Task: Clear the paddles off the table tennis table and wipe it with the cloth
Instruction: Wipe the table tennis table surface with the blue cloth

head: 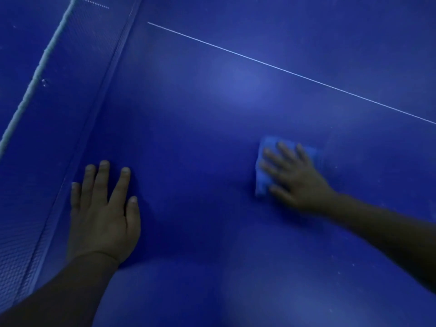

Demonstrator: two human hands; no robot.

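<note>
Blue table [212, 114] fills the view, its net [59, 74] at left. Right hand [295, 178], fingers spread, presses the blue cloth [262, 182] flat; left hand [103, 215] rests spread beside the net.

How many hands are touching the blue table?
2. The left hand rests flat on the table beside the net. The right hand presses the blue cloth onto the table, farther right.

There is just one camera, up on the person's head. It looks forward and down, close over the blue table [212, 138]. The net [70, 79] runs along the left side of its view.
</note>
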